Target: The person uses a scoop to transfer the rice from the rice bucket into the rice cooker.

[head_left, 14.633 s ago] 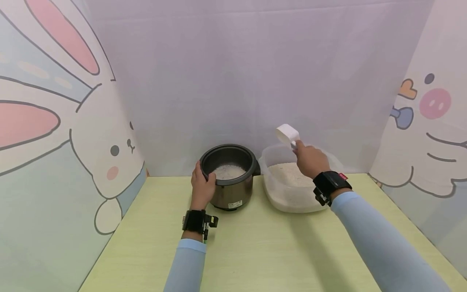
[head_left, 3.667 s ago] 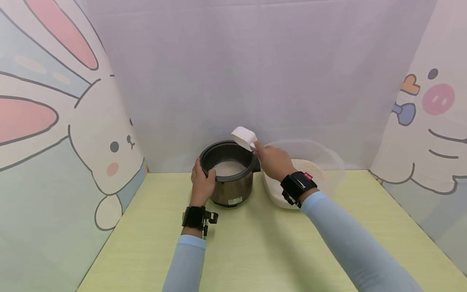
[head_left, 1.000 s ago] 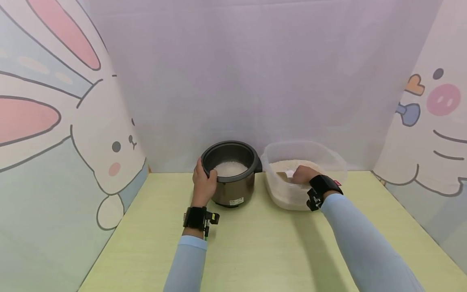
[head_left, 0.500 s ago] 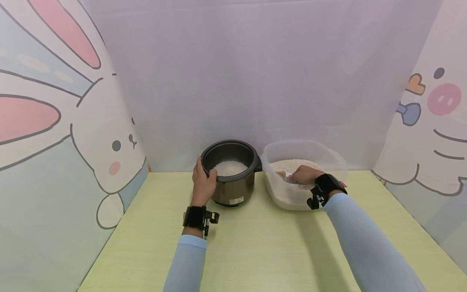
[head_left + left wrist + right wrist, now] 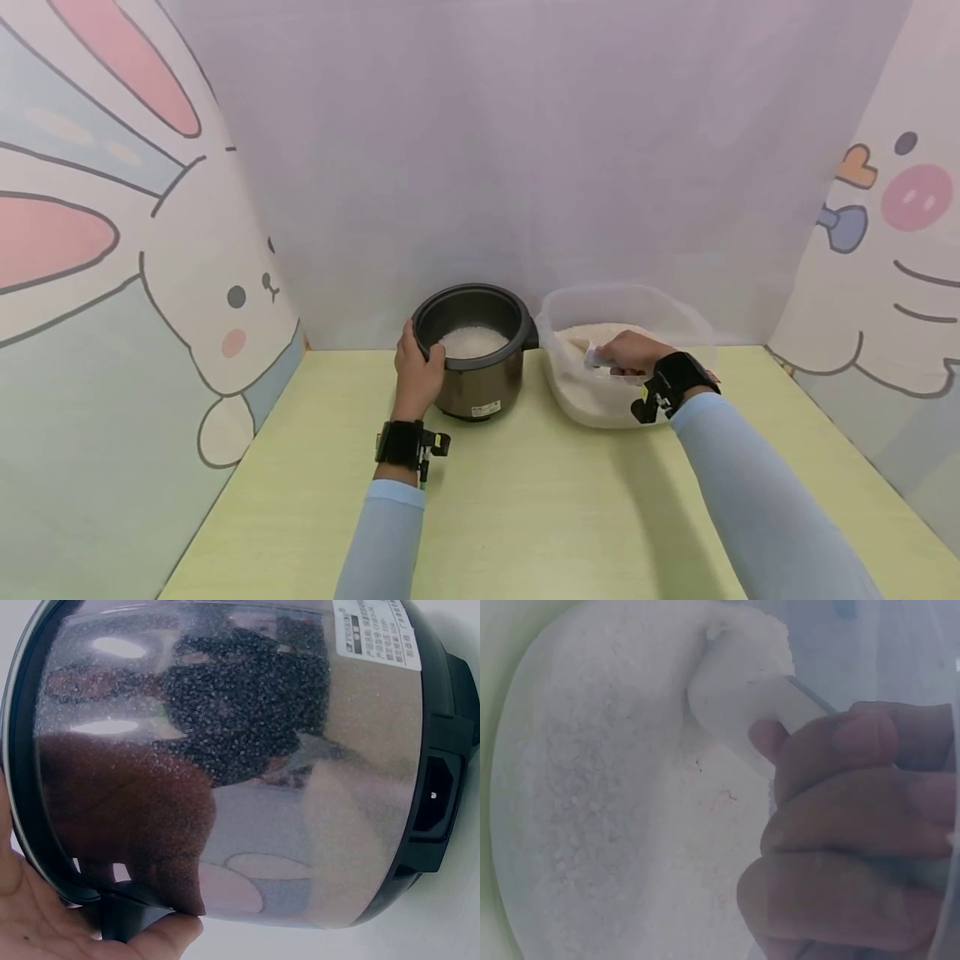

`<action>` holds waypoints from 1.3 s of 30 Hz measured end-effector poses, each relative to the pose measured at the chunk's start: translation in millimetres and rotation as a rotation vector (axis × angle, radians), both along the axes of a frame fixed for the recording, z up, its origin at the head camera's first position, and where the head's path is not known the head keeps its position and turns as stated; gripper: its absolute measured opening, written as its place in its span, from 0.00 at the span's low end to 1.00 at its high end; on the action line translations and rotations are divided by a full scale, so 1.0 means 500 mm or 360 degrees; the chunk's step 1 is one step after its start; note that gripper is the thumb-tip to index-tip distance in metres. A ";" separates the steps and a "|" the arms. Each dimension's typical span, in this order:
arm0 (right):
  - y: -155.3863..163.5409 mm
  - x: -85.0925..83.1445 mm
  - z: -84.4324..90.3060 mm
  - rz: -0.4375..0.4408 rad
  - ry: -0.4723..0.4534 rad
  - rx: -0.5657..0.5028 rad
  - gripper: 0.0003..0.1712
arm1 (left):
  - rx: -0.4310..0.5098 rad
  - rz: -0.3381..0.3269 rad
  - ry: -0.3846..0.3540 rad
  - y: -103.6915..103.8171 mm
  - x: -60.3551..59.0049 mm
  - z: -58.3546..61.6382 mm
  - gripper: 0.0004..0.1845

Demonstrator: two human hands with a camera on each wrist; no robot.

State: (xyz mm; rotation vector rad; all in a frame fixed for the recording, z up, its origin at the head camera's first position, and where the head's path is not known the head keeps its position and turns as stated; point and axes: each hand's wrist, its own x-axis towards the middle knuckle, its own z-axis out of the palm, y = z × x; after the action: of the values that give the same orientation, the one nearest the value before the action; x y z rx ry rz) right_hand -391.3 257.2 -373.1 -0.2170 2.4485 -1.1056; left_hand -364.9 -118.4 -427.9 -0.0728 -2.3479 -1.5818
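Note:
A dark rice cooker (image 5: pixel 483 387) with white rice (image 5: pixel 472 342) in it stands near the back wall. My left hand (image 5: pixel 417 379) grips its left side; in the left wrist view the thumb (image 5: pixel 169 935) lies against the body by a black side handle (image 5: pixel 122 919). To the right, my right hand (image 5: pixel 633 352) is inside a translucent plastic bin (image 5: pixel 600 408) of rice. Its fingers curl around the handle of a white scoop (image 5: pixel 597 358). In the right wrist view, through the bin's wall, the scoop's cup (image 5: pixel 731 694) lies in the rice (image 5: pixel 592 780).
The pale yellow-green table (image 5: pixel 510 508) carries cooker and bin side by side, almost touching. Behind them hangs a plain light cloth (image 5: pixel 480 167). Cartoon-printed panels stand left (image 5: pixel 180 358) and right (image 5: pixel 885 308).
From over the cooker 3.7 seconds ago, the right hand has carried the scoop into the bin. In the last half second that hand has turned and shifted slightly right. The left hand keeps its grip.

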 end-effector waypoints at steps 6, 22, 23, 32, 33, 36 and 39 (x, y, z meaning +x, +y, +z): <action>0.008 -0.010 -0.008 -0.0053 -0.0019 -0.0089 0.26 | -0.0001 -0.0003 -0.0001 0.000 0.002 0.001 0.41; 0.014 -0.005 -0.010 -0.0219 0.0014 -0.0320 0.28 | 0.0010 0.0010 0.0020 0.000 0.000 -0.001 0.40; 0.015 -0.003 -0.010 -0.0240 0.0021 -0.0332 0.28 | 0.0010 0.0007 0.0024 0.000 -0.001 -0.001 0.40; 0.016 0.003 -0.013 -0.0325 0.0089 -0.0346 0.30 | 0.0009 0.0007 0.0027 -0.004 0.000 -0.005 0.41; 0.017 0.003 -0.013 -0.0336 0.0086 -0.0347 0.29 | 0.0013 0.0003 0.0028 -0.004 0.000 -0.005 0.41; 0.021 0.003 -0.011 -0.0356 0.0070 -0.0371 0.30 | 0.0015 -0.0006 0.0028 -0.003 0.002 -0.002 0.40; 0.025 0.004 -0.007 -0.0367 0.0053 -0.0422 0.29 | 0.0013 -0.0011 0.0032 -0.002 0.004 0.002 0.40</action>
State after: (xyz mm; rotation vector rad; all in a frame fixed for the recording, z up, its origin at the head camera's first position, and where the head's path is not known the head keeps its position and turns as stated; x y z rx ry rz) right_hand -389.5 269.6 -376.6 -0.0334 2.3946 -1.5389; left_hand -362.8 -119.5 -427.1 -0.0950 -2.3287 -1.5862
